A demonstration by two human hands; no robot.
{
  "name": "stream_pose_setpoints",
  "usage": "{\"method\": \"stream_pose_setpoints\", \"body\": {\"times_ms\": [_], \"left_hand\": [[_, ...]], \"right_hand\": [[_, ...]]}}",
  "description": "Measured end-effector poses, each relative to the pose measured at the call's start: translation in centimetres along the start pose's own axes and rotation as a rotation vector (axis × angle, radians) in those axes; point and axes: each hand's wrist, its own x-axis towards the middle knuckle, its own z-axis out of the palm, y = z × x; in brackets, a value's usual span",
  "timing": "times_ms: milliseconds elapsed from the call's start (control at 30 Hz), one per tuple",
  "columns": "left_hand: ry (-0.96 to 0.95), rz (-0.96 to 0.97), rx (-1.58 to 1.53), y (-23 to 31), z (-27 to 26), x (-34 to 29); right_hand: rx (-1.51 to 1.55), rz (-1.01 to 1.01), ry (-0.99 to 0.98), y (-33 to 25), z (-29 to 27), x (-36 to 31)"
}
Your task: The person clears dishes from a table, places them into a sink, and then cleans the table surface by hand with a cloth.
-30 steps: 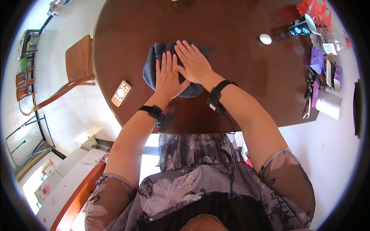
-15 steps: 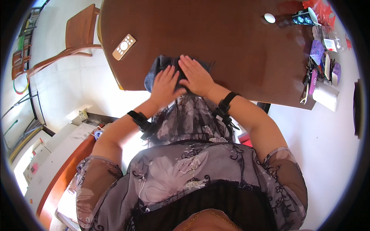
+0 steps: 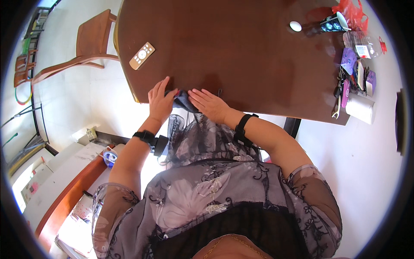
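Note:
A dark blue-grey piece of cloth (image 3: 184,102), bunched into a small bundle, lies at the near edge of the brown table (image 3: 241,56). I cannot tell what kind of cloth item it is. At its left end is my left hand (image 3: 161,102), fingers stretched out and the thumb touching the cloth. My right hand (image 3: 210,105) lies flat over the cloth's right part, fingers extended, hiding some of it. A thin dark strand (image 3: 220,92) shows just beyond the right hand. Both wrists wear black straps.
A remote control (image 3: 142,55) lies at the table's left. On the right are an egg-shaped white object (image 3: 295,26), a dark patterned cup (image 3: 334,23), a red plastic bag (image 3: 351,14), a clear bottle (image 3: 362,44) and small items. A wooden chair (image 3: 92,36) stands left.
The cloth has become a smaller bundle and sits nearer the table edge. My left hand has moved left, off its top to its end; my right hand has come slightly nearer.

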Motion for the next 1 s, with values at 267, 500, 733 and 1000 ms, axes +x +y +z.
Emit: {"method": "stream_pose_setpoints", "body": {"times_ms": [267, 500, 733, 1000], "left_hand": [[-0.357, -0.409, -0.721, 0.1, -7.0, 0.6], [-0.389, -0.369, -0.763, 0.6, -13.9, 8.4], [-0.077, -0.193, -1.034, 0.9, -14.3, 12.7], [-0.733, 0.125, -0.361, 0.7, -7.9, 9.0]], "right_hand": [[0.89, 0.524, -0.449, 0.2, -6.6, 1.9], [0.701, 0.432, -0.129, 7.5, -12.8, 1.6], [0.423, 0.424, 0.193, 11.6, -19.3, 3.2], [0.241, 0.3, -0.198, 10.4, -10.9, -2.9]]}}
